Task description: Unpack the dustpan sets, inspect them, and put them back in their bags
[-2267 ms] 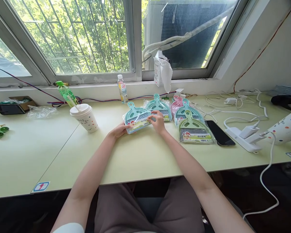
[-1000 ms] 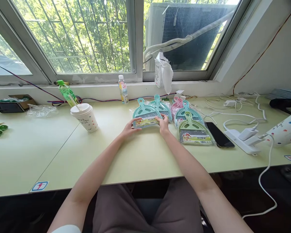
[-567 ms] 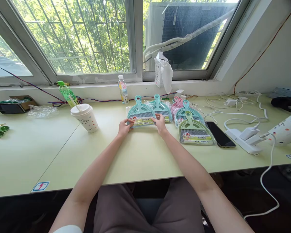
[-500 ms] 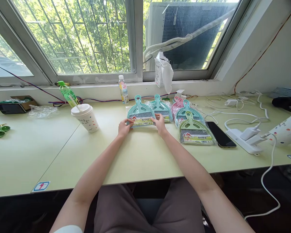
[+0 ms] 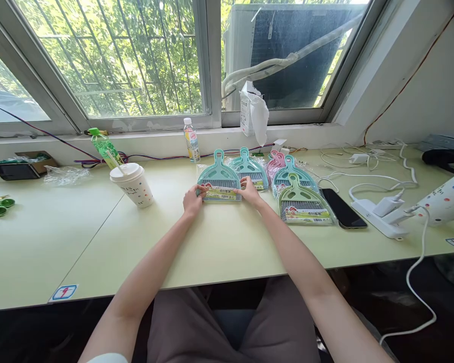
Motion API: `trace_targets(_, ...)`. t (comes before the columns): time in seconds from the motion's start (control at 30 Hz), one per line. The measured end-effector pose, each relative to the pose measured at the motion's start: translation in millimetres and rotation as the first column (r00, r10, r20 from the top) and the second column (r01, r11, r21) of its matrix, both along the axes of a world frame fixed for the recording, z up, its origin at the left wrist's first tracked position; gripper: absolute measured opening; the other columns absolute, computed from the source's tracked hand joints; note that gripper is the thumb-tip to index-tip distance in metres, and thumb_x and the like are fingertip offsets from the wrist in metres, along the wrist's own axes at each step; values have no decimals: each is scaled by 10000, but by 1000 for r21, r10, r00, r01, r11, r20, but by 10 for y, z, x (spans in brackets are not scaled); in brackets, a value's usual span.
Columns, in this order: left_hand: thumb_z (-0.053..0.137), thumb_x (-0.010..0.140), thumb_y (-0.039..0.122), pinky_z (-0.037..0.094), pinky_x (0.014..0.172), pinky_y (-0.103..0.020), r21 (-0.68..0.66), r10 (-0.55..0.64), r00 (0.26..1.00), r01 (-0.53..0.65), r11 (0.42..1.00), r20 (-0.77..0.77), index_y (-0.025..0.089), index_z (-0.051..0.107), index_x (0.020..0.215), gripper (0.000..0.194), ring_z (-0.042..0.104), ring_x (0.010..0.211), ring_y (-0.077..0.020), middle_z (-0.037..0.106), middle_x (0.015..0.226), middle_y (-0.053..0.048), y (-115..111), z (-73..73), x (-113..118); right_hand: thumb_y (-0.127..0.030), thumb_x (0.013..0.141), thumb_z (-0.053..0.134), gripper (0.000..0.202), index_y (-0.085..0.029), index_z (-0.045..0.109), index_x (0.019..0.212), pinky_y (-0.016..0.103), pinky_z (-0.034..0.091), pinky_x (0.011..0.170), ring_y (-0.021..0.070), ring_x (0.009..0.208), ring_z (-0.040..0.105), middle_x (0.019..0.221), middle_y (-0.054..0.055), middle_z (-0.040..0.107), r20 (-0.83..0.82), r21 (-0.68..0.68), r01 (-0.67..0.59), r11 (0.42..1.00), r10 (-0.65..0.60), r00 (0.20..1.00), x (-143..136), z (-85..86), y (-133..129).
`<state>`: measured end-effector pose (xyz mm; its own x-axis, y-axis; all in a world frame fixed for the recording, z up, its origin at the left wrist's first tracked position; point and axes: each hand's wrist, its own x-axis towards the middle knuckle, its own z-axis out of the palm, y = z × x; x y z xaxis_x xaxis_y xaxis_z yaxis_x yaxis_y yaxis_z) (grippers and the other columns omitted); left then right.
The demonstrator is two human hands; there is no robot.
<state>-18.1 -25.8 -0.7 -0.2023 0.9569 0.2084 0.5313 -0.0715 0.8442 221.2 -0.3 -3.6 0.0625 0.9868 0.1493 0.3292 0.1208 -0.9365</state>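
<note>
Risk, as judged: the front teal dustpan set (image 5: 218, 179) is in a clear wrapper that looks slick and loose, so film could slide under the fingertips and let the pack twist or drop at one corner. Uneven pressure between the left hand (image 5: 192, 199) and the right hand (image 5: 250, 193) would be the likely cause. Second risk: the rear teal dustpan set (image 5: 250, 169) lies just behind and to the right; a push that way could snag the wrappers or shove it along the table (image 5: 215, 247). The green dustpan set (image 5: 305, 205) is farther right, near the right forearm, and a wide sweep of that arm might knock it toward the phone (image 5: 343, 207).

Position: the front set is between the hands, handle pointing away toward the window, label strip facing the person. Left fingers are closed on its lower left corner; right fingers are pinched at the lower right edge, thumb over the label's end. Gap between finger and thumb is roughly the pack's thickness on each side. Whether the underside rests fully on the table: cannot tell.
</note>
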Motion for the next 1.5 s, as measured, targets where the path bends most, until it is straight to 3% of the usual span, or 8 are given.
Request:
trace_targets(0.23, 649, 798, 227, 522, 802, -371, 57, -34, 999, 35, 998, -16, 248, 652, 824, 33, 667, 786, -216, 728, 1034, -33, 9, -26, 11, -415, 606, 828, 464, -268, 480, 875, 414, 441, 858, 194, 722, 577, 741, -42, 584, 143, 194, 36, 980, -65, 988, -32, -17, 1)
trace_targets(0.4, 549, 898, 293, 523, 753, -331, 237, -111, 989, 131, 963, -96, 244, 634, 976, 126, 658, 820, -198, 667, 1135, -63, -111, 43, 110, -397, 641, 811, 429, -271, 550, 958, 443, 432, 910, 214, 760, 599, 802, -4, 629, 33, 254, 135, 958, -148, 988, 57, 101, -4)
trace_targets(0.63, 520, 933, 331, 498, 755, -292, 456, -165, 983, 182, 871, -77, 273, 438, 1273, 354, 646, 908, -180, 581, 1232, -101, -353, 89, 260, -400, 633, 803, 526, -262, 642, 1114, 370, 500, 856, 221, 905, 629, 949, 33, 695, -315, 198, -210, 957, 265, 911, 176, 199, -28)
trace_targets(0.8, 525, 936, 385, 519, 676, -256, 403, -141, 983, 81, 912, 121, 305, 176, 1485, 656, 639, 800, -139, 595, 1178, -80, -393, 159, 335, -483, 667, 775, 481, -256, 690, 1082, 419, 487, 964, 263, 1063, 617, 1075, 49, 706, -296, 162, -266, 950, 304, 906, 135, 169, -68)
trace_targets(0.97, 625, 841, 419, 481, 490, -223, 304, -61, 953, -34, 952, 297, 247, 447, 1333, 551, 541, 544, -78, 609, 968, -22, -235, 209, 225, -441, 628, 836, 712, -272, 594, 1275, 461, 433, 1093, 301, 1336, 482, 1291, 91, 627, -285, 67, -170, 983, 183, 941, -40, 165, -170)
trace_targets(1.2, 631, 812, 511, 512, 532, -238, 287, -166, 938, 76, 955, 304, 270, 395, 1319, 609, 606, 600, -103, 639, 1024, -25, -78, 88, 106, -375, 616, 819, 665, -224, 587, 1220, 422, 524, 972, 257, 1054, 655, 1112, 76, 705, -442, 132, -91, 987, 141, 886, -169, 166, -119)
trace_targets(1.33, 734, 734, 513, 554, 858, -363, 274, -338, 941, 318, 908, 28, 283, 340, 1384, 795, 635, 1076, -228, 569, 1287, -103, -58, -8, 157, -430, 688, 749, 588, -242, 574, 1216, 392, 547, 920, 238, 1070, 653, 1129, 66, 704, -567, 162, -2, 987, 95, 818, -52, 267, -131)
trace_targets(1.5, 769, 740, 339, 318, 1137, -554, 181, -278, 848, 392, 902, -451, 257, 503, 1326, 649, 360, 1403, -357, 356, 1513, -149, 143, -135, 365, -408, 681, 729, 539, -256, 564, 1171, 374, 570, 887, 223, 1069, 667, 1185, 63, 691, -722, 153, 29, 988, 92, 686, 33, 330, -125)
